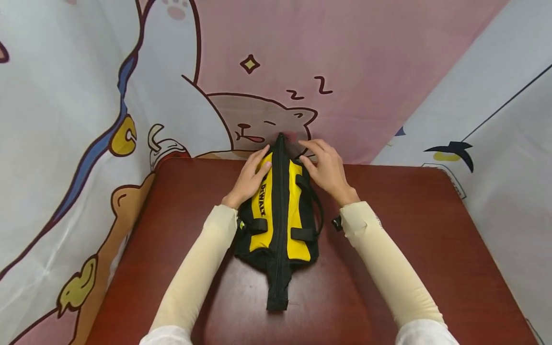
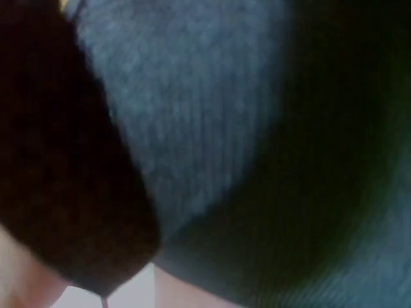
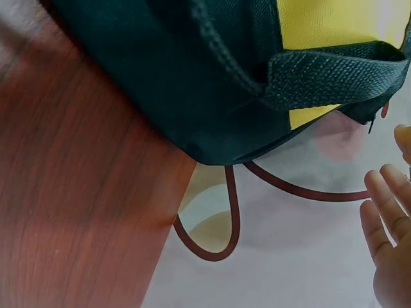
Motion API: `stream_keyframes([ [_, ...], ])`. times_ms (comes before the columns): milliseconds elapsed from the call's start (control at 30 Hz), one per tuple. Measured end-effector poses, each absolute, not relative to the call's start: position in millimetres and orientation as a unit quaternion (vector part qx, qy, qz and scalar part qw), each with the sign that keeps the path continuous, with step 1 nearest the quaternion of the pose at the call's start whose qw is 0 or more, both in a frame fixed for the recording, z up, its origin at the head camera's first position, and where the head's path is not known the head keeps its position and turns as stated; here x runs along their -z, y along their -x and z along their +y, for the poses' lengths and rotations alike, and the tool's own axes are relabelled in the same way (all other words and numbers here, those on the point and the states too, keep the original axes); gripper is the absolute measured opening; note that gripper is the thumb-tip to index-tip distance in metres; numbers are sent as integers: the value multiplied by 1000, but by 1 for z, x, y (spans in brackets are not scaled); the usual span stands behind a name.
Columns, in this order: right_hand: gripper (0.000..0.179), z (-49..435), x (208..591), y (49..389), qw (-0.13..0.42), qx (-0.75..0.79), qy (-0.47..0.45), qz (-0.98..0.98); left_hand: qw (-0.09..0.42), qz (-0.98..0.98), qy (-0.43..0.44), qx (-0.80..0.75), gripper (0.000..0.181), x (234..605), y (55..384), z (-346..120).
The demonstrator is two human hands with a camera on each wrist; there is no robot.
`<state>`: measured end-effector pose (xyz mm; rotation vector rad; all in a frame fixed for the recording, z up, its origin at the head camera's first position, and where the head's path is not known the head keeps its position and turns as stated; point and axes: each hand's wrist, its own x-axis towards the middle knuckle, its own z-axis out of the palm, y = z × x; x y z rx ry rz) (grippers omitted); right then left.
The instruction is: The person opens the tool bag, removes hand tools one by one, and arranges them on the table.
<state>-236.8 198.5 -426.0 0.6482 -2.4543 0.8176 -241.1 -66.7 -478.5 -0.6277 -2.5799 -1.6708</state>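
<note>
A black and yellow DeWalt tool bag (image 1: 280,206) lies lengthwise on the table, its zipper running along the top. My left hand (image 1: 249,178) rests against the bag's far left side, thumb on the yellow panel. The left wrist view is filled with dark, blurred fabric (image 2: 186,109) close to the lens. My right hand (image 1: 326,170) is beside the far right end of the bag, fingers spread and slightly bent around nothing. In the right wrist view, the right fingers (image 3: 385,199) are apart from the bag, whose webbing handle (image 3: 334,77) shows above.
The reddish-brown wooden table (image 1: 172,287) meets a cartoon-printed cloth (image 1: 366,72) at its far edge. Similar cloth hangs at the left and right. A black strap end (image 1: 277,299) of the bag points toward me. A small dark object (image 1: 337,223) is by the right wrist.
</note>
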Motion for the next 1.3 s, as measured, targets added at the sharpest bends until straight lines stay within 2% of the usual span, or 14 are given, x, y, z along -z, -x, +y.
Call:
stream_keyframes([
  [233, 39, 191, 435, 250, 218, -330, -235, -888, -2, -799, 175, 575, 61, 490, 242, -65],
  [400, 39, 184, 434, 261, 191, -350, -220, -890, -10, -772, 176, 611, 59, 493, 244, -65],
  [833, 37, 170, 438, 282, 164, -395, -184, -885, -35, -705, 181, 684, 55, 494, 250, -65],
  [1300, 28, 159, 444, 296, 200, -455, -175, -850, -31, -721, 183, 668, 55, 496, 255, -66],
])
